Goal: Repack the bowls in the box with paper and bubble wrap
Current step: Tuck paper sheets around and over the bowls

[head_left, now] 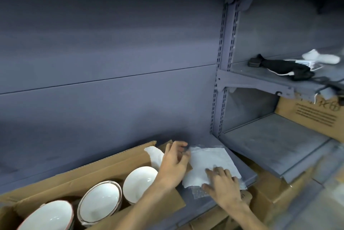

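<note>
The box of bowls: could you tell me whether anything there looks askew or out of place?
Nothing looks damaged. The bowls lean on edge in the box, uncovered. The paper and bubble wrap lie outside on the shelf under both hands.

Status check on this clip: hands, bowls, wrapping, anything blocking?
Left hand and right hand both flat on paper sheet over bubble wrap, gripping nothing. Bowls bare in open box. No obstruction visible.
</note>
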Tool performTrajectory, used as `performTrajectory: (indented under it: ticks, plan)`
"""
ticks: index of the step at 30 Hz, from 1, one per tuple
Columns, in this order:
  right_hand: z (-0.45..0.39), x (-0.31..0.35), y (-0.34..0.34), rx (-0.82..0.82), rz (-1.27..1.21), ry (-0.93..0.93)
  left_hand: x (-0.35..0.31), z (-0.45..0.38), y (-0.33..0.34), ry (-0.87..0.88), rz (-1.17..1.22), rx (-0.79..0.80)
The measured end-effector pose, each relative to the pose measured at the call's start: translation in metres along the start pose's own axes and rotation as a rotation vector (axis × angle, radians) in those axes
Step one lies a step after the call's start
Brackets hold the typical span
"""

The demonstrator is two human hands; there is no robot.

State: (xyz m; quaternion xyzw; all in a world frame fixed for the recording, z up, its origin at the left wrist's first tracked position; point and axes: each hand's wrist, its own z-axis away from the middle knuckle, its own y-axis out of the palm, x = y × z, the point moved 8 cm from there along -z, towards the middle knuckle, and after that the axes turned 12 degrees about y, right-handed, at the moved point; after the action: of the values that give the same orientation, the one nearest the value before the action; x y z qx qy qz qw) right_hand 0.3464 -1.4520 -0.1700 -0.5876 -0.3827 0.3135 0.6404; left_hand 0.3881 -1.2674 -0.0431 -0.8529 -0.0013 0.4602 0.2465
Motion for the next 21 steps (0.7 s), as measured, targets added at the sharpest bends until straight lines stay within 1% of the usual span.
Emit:
performTrajectory:
  ticks: [5, 8, 9, 11, 13, 14, 15, 16, 18, 19, 20, 21]
  plan:
    - [0.0, 0.0, 0.0, -0.012, -0.068, -0.091, -0.002, 0.003, -0.007, -0.014, 0.015, -0.053]
    - [0.004, 0.0, -0.012, -0.091, -0.188, -0.129, -0.002, 0.004, -0.011, -0.034, 0.042, -0.07]
    - [0.006, 0.0, -0.02, -0.134, -0.266, -0.131, -0.002, 0.004, -0.013, -0.035, 0.044, -0.075]
    - [0.011, -0.002, -0.042, -0.241, -0.51, -0.104, -0.003, 0.005, -0.019, -0.022, 0.021, -0.094]
    - [0.017, -0.001, -0.072, -0.36, -0.752, -0.096, -0.008, 0.006, -0.029, 0.027, -0.003, -0.111]
    - [0.021, 0.004, -0.089, -0.399, -0.835, -0.12, -0.011, 0.005, -0.034, 0.067, -0.026, -0.105]
    - [0.026, 0.013, -0.106, -0.419, -0.87, -0.172, -0.016, 0.004, -0.039, 0.115, -0.076, -0.086]
    - [0.032, 0.026, -0.123, -0.432, -0.854, -0.252, -0.022, 0.003, -0.046, 0.177, -0.178, -0.059]
    - [0.043, 0.053, -0.15, -0.421, -0.744, -0.43, -0.036, -0.001, -0.061, 0.333, -0.537, -0.016]
    - [0.047, 0.065, -0.159, -0.388, -0.688, -0.504, -0.043, -0.002, -0.067, 0.4, -0.721, 0.006]
    - [0.05, 0.076, -0.166, -0.353, -0.644, -0.568, -0.048, -0.003, -0.073, 0.449, -0.858, 0.027]
    - [0.052, 0.084, -0.17, -0.322, -0.621, -0.621, -0.051, -0.003, -0.078, 0.487, -0.937, 0.041]
